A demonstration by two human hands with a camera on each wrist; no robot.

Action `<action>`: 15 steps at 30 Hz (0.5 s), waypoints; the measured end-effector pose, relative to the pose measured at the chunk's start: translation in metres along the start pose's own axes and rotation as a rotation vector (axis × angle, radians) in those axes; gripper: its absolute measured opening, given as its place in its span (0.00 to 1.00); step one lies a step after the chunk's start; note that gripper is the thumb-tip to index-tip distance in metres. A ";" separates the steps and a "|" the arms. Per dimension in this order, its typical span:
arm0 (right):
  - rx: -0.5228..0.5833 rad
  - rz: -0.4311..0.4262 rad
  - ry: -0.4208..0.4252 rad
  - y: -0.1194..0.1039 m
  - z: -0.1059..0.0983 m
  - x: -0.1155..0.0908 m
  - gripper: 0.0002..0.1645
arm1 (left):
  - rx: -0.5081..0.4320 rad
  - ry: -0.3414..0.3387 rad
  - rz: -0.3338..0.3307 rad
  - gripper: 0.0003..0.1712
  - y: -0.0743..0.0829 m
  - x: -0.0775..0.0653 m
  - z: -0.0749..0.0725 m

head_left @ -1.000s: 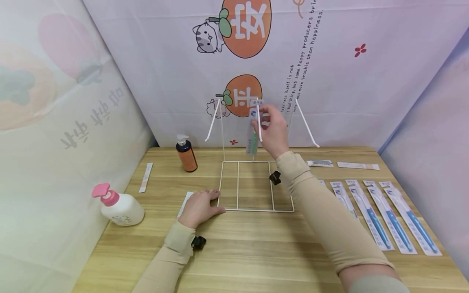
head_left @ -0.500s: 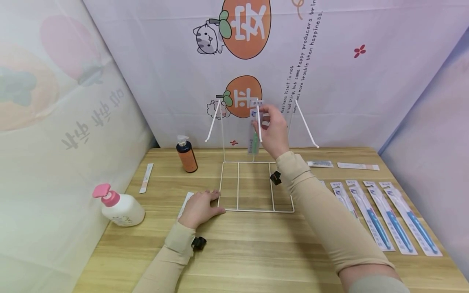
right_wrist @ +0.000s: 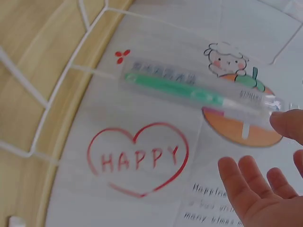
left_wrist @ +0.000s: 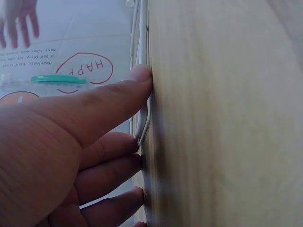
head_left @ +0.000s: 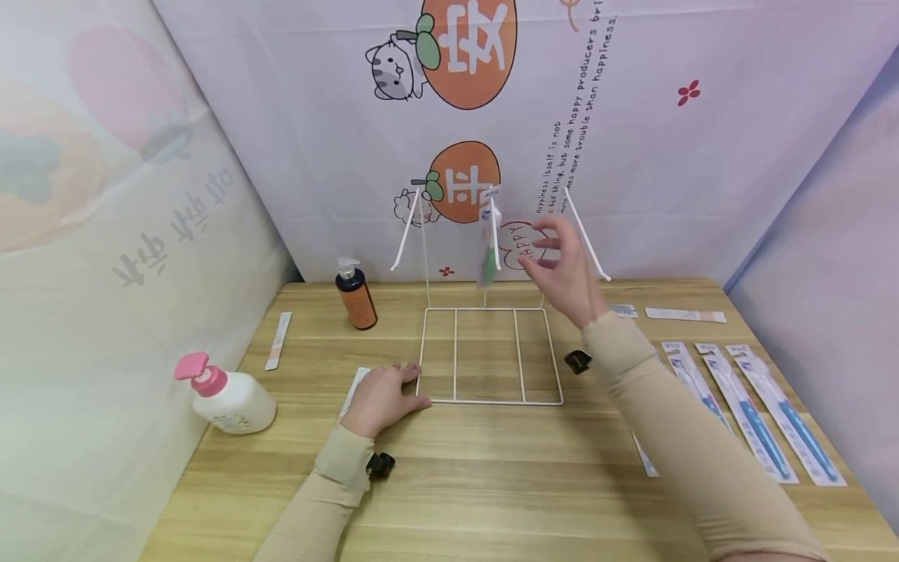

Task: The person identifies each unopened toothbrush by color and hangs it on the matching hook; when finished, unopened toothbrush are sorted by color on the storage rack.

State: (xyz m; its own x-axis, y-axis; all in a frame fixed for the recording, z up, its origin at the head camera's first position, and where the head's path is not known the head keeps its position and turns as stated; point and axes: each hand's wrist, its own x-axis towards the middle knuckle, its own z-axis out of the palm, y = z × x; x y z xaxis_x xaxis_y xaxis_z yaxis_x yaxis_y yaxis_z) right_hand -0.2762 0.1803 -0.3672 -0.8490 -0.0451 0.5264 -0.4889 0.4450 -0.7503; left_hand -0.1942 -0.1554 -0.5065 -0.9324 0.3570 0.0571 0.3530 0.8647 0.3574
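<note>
A packaged green-handled toothbrush (head_left: pixel 489 248) hangs on the middle prong of the white wire rack (head_left: pixel 518 355), tilted a little. Just to its right is my right hand (head_left: pixel 564 273), fingers spread and holding nothing; the right wrist view shows its thumb (right_wrist: pixel 289 125) overlapping the top end of the pack. At the rack's front left base corner rests my left hand (head_left: pixel 385 398). Its thumb (left_wrist: pixel 120 97) touches the front base wire, while the other fingertips lie at the side wire, close on the tabletop.
Several packaged blue-handled toothbrushes (head_left: pixel 755 421) lie at the right. A dark pump bottle (head_left: pixel 357 298) stands behind left, a white pump bottle with a pink top (head_left: pixel 235 402) at far left. Slim packets (head_left: pixel 278 341) lie left; another packet (head_left: pixel 684 315) lies back right. A printed cloth (head_left: pixel 316 156) hangs behind.
My right hand has let go of the green toothbrush pack and moved right, away from it, fingers spreading. The pack now hangs from the middle prong. The left hand has stayed put.
</note>
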 end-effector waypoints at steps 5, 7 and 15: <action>-0.024 0.044 -0.027 0.023 -0.040 -0.028 0.35 | 0.002 -0.004 -0.005 0.39 0.000 0.000 0.001; -0.045 0.053 -0.041 0.034 -0.057 -0.039 0.35 | -0.001 -0.005 -0.007 0.39 0.000 0.000 0.001; -0.120 0.272 -0.253 0.079 -0.119 -0.090 0.34 | -0.005 -0.004 0.000 0.39 0.002 0.001 -0.001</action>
State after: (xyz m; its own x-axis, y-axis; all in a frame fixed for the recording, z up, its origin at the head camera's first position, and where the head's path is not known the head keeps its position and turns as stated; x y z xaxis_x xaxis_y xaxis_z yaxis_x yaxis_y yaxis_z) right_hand -0.2145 0.3258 -0.4261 -0.9743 -0.1236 0.1882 -0.2249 0.5716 -0.7891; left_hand -0.1940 -0.1535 -0.5043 -0.9321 0.3582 0.0538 0.3526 0.8631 0.3616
